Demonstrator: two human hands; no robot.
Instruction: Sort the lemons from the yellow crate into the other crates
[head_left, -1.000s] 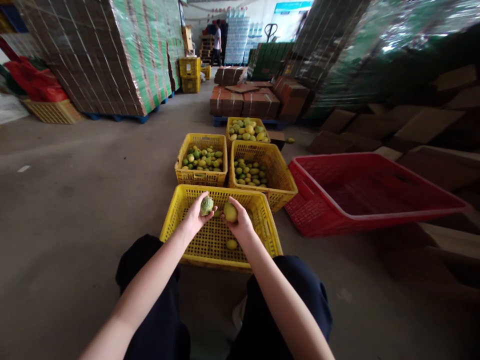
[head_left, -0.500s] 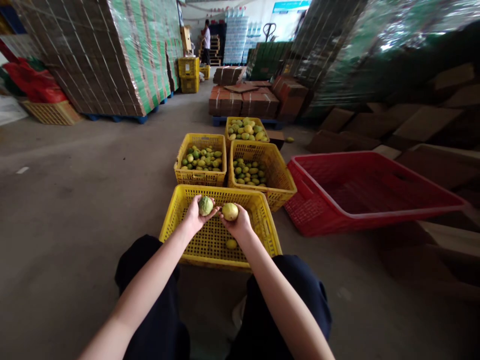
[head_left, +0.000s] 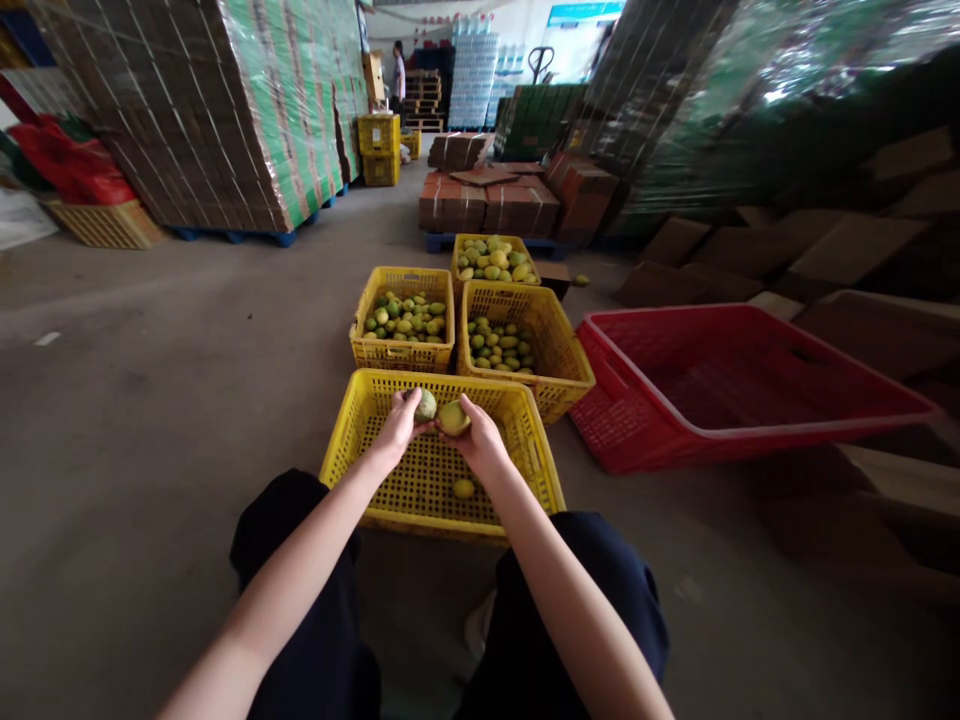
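Observation:
Over the near yellow crate (head_left: 431, 521) I hold two fruits close together. My left hand (head_left: 394, 432) is closed around a mottled green round fruit (head_left: 426, 405), thumb across its top. A yellow-green fruit (head_left: 452, 420) sits in my right hand (head_left: 484, 438), the fingers wrapped under and around it. Their exact kind I cannot make out. On the perforated floor of the crate, below my right hand, lies a single small yellow fruit (head_left: 463, 489).
Beyond stand a left crate (head_left: 401, 354), a right crate (head_left: 559, 347) and a far crate (head_left: 457, 245), all holding green and yellow fruit. A large red crate (head_left: 637, 440) is at the right. Flattened cardboard (head_left: 517, 208) and wrapped stacks (head_left: 289, 110) stand behind. A person (head_left: 398, 78) is far off.
Both hands have turned the fruits, and my thumbs now lie over them. The green fruit has shifted slightly right, closer to the yellow-green one. The distant person has moved left.

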